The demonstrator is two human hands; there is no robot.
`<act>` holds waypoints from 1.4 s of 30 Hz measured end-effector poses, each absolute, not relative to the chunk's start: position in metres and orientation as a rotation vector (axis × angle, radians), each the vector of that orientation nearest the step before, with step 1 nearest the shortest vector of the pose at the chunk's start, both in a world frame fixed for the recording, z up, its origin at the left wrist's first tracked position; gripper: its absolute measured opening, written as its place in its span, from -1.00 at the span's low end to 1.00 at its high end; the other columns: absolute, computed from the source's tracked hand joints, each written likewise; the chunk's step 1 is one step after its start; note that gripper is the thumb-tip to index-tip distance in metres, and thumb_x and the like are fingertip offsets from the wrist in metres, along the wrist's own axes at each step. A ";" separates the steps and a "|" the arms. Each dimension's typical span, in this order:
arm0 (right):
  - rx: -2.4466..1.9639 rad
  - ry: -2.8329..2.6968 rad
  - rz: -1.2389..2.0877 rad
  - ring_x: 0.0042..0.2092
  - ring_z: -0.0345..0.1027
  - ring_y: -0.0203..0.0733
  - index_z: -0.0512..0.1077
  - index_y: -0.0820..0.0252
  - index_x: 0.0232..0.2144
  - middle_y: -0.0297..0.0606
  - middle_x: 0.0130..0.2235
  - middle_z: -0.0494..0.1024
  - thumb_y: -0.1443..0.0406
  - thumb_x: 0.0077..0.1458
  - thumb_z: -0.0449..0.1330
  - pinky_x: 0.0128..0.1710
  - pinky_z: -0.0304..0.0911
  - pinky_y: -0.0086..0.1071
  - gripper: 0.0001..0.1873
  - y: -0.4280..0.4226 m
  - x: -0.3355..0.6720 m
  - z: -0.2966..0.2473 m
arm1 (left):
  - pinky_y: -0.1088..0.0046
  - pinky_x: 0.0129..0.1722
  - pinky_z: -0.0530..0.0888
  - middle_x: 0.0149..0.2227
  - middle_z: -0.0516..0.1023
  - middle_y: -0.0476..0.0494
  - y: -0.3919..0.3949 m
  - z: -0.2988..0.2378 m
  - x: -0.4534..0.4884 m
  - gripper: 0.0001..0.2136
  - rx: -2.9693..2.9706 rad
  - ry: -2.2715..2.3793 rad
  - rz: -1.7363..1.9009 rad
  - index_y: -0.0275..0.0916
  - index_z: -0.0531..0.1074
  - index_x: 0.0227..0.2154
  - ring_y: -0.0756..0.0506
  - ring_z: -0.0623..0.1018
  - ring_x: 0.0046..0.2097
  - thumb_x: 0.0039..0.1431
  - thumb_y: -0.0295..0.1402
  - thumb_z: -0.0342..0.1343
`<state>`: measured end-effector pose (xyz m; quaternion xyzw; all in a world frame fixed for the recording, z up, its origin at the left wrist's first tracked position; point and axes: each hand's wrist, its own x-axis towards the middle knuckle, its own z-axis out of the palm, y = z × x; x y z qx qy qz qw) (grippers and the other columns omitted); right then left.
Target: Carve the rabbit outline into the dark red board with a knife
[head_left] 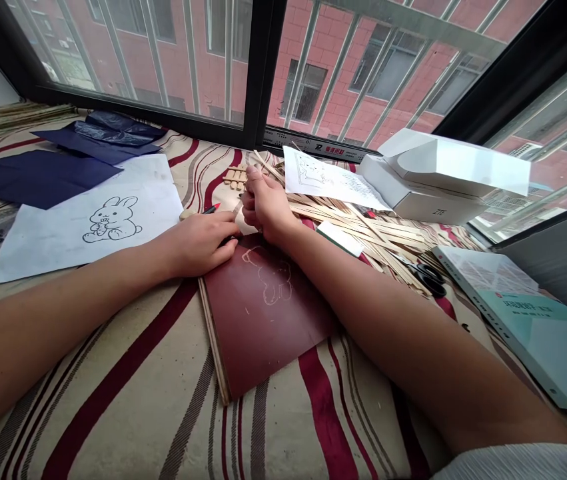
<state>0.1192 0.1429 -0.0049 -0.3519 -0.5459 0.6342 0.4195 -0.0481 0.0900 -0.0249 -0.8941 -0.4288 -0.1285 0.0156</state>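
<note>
Pale rabbit outline [267, 275] already marked on the red-brown board [263, 333], nothing cut yet as far as visible; at twelve o'clock, left hand [198, 243] and right hand [266, 207] curled close (pinching what, hidden).

A: Where are the hands?

B: The left hand [198, 243] rests on the top corner of a dark red board [268, 320] scratched with a rabbit outline, a red-tipped pen [212, 209] at its fingers. The right hand [266, 203] curls just past the board's top edge.

A: And around that board?

B: Thin wooden sticks [363, 233] at two o'clock, scissors [428, 279] at three, a paper rabbit drawing [88, 223] at ten.
</note>
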 end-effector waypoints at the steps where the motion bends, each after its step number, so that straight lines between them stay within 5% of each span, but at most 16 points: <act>1: -0.862 -1.313 1.642 -0.58 -0.39 -0.40 -0.07 0.03 -0.41 -0.59 -0.58 -0.12 -0.01 0.57 -0.09 -0.61 -0.36 -0.46 -0.50 0.140 0.122 -0.002 | 0.25 -0.20 0.42 -0.15 0.60 -0.21 0.090 -0.024 -0.048 -0.58 -2.779 -1.344 -0.386 -0.21 0.59 -0.18 -0.18 0.60 -0.16 0.36 -0.18 -0.18; 6: -0.674 -1.124 1.690 -0.58 -0.37 -0.39 -0.05 0.08 -0.50 -0.55 -0.58 -0.13 -0.01 0.58 -0.10 -0.63 -0.35 -0.45 -0.41 0.134 0.133 0.010 | 0.24 -0.17 0.43 -0.16 0.60 -0.21 0.089 -0.024 -0.048 -0.57 -2.800 -1.369 -0.365 -0.23 0.60 -0.13 -0.18 0.61 -0.16 0.36 -0.19 -0.18; 12: -0.648 -1.508 1.142 -0.49 0.09 -0.38 0.27 0.17 -0.61 -0.41 -0.55 0.17 -0.11 0.48 0.11 -0.49 0.10 -0.46 -0.30 0.133 0.143 0.032 | 0.23 -0.09 0.47 -0.07 0.60 -0.22 0.090 -0.023 -0.049 -0.57 -2.802 -1.418 -0.312 -0.20 0.59 -0.04 -0.19 0.62 -0.11 0.39 -0.20 -0.17; 16: -0.817 -1.786 0.977 -0.58 0.11 -0.43 0.51 0.21 -0.51 -0.46 -0.60 0.21 -0.07 0.33 0.32 -0.58 0.02 -0.45 -0.46 0.115 0.180 0.058 | 0.24 -0.08 0.47 -0.06 0.61 -0.20 0.088 -0.019 -0.046 -0.61 -2.810 -1.458 -0.243 -0.19 0.57 -0.04 -0.21 0.62 -0.08 0.37 -0.21 -0.14; 20: -1.044 -1.938 1.009 -0.41 0.57 -0.20 0.66 0.22 -0.29 -0.20 -0.39 0.68 0.16 0.14 0.51 -0.57 0.27 -0.41 -0.76 0.084 0.227 0.063 | 0.23 -0.10 0.46 -0.09 0.62 -0.22 0.085 -0.014 -0.042 -0.65 -2.808 -1.456 -0.229 -0.20 0.53 -0.13 -0.22 0.61 -0.08 0.37 -0.23 -0.16; 27: -1.391 -2.021 0.934 -0.37 0.63 -0.10 0.51 0.18 -0.21 -0.15 -0.33 0.74 0.21 0.14 0.42 -0.53 0.40 -0.36 -0.77 0.046 0.258 0.038 | 0.19 -0.08 0.44 -0.01 0.62 -0.26 0.078 -0.001 -0.039 -0.61 -2.796 -1.470 -0.005 -0.22 0.52 -0.03 -0.26 0.63 -0.01 0.41 -0.23 -0.20; 31: -1.418 -2.279 0.809 -0.30 0.63 -0.08 0.48 0.12 -0.20 -0.19 -0.28 0.72 0.20 0.22 0.28 -0.39 0.38 -0.28 -0.85 0.041 0.259 0.039 | 0.20 -0.03 0.45 0.06 0.60 -0.28 0.074 0.008 -0.047 -0.58 -2.854 -1.496 0.094 -0.22 0.48 0.02 -0.27 0.62 -0.01 0.42 -0.03 -0.09; 36: -1.443 -2.488 0.257 -0.39 0.43 -0.11 0.52 0.06 -0.09 -0.26 -0.38 0.61 0.25 0.17 0.17 -0.37 0.19 -0.25 -0.73 0.035 0.254 0.041 | 0.30 -0.10 0.50 0.07 0.54 -0.30 0.071 0.022 -0.066 -0.32 -3.087 -1.483 0.174 -0.18 0.49 0.05 -0.29 0.61 -0.01 0.10 0.28 0.25; 42: -1.720 -2.447 0.264 -0.24 0.52 0.09 0.51 0.06 -0.09 -0.10 -0.26 0.66 0.08 0.33 0.01 -0.27 0.24 -0.16 -0.65 0.038 0.252 0.029 | 0.32 0.04 0.51 0.16 0.47 -0.31 0.066 0.033 -0.069 -0.22 -3.204 -1.460 0.238 -0.22 0.46 0.16 -0.30 0.55 0.12 -0.05 0.14 0.41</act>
